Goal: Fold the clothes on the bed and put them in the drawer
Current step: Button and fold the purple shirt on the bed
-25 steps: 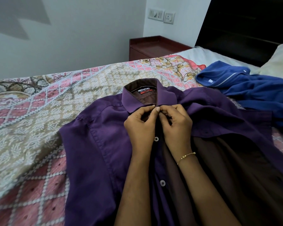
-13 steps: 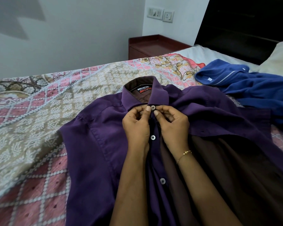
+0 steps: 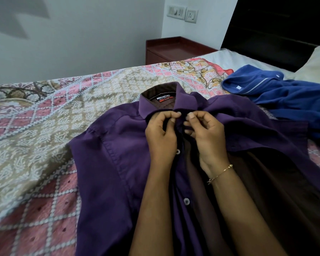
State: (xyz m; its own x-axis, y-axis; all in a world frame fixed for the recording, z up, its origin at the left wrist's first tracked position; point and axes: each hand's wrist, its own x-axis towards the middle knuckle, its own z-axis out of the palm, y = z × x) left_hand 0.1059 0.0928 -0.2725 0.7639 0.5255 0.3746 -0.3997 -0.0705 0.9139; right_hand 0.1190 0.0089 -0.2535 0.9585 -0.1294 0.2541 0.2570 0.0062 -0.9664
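The purple shirt lies front-up at the centre of the frame on the patterned bedspread, its right front panel thrown open to show brown lining. Your left hand and right hand pinch the placket edges just below the collar, fingers curled onto the cloth. Expect a light, limp, smooth woven fabric; only collar and placket hold shape, so grip there. A softer blue garment lies crumpled at upper right.

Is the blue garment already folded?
No, the blue garment lies crumpled and unfolded on the bed, beyond the purple shirt.
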